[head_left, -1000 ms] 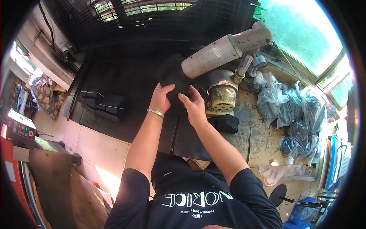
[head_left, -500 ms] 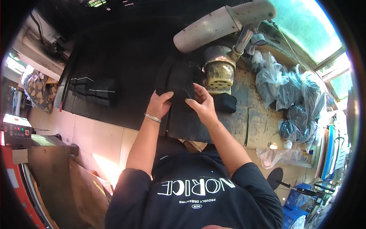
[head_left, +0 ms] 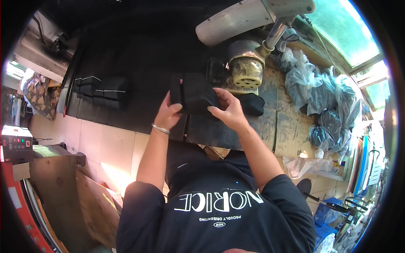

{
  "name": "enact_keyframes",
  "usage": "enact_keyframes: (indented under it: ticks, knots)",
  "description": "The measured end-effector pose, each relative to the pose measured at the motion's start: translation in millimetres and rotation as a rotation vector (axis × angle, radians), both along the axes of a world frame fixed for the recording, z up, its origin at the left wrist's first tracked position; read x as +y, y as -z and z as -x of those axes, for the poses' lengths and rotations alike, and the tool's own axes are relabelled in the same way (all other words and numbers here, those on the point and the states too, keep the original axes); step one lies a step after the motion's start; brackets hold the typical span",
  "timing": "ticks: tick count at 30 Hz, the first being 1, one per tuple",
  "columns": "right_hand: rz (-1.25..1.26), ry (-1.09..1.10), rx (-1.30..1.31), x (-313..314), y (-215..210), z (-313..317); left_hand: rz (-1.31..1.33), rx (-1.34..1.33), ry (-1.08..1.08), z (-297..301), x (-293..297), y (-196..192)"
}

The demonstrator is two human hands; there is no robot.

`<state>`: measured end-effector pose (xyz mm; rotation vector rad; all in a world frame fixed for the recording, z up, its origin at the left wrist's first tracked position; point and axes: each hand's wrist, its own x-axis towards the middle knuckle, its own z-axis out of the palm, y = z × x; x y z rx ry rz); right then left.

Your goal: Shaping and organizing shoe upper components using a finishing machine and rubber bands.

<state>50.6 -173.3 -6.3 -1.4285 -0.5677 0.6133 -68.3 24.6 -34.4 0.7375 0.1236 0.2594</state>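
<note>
Between my hands is a thick black stack of flat, layered pieces (head_left: 197,95), probably fabric. My left hand (head_left: 168,111) grips its left end, thumb on top near a dark gap with a small reddish spot. Round the right edge curl the fingers of my right hand (head_left: 229,110), with the thumb pressing the near corner. The fingertips under the stack are hidden. Just right of my right hand, another black stack (head_left: 253,104) lies by the yellowed round base of a machine (head_left: 248,76). Dark surroundings blur the held stack's far edge.
Black bundles with white ties (head_left: 107,95) lie on the left of the dark table (head_left: 143,114). The machine's grey arm (head_left: 236,23) reaches over the far side. Plastic bags of dark material (head_left: 314,97) line the right. A control box (head_left: 17,141) stands at far left.
My hands have spread slightly apart, the left one moving left. The stack now lies flatter and wider between them, and a reddish spot shows near its left end. The view has shifted slightly.
</note>
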Motion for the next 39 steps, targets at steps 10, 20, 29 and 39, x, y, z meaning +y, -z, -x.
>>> enact_keyframes:
  ticks: [10,20,29,39]
  knots:
    - [0.405,-0.372,-0.591,-30.2,59.1,-10.9,-1.499,0.208,0.196,6.3,7.0,27.3]
    - [0.483,-0.314,-0.664,-23.1,55.9,-2.8,-1.754,0.292,0.042,3.5,-14.8,32.8]
    - [0.595,-0.198,-1.000,2.3,70.8,20.3,-1.864,0.439,0.003,0.2,-51.0,43.5]
    - [0.566,-0.297,-0.805,-5.8,49.3,-4.9,-1.716,0.349,0.029,2.3,-23.2,39.4]
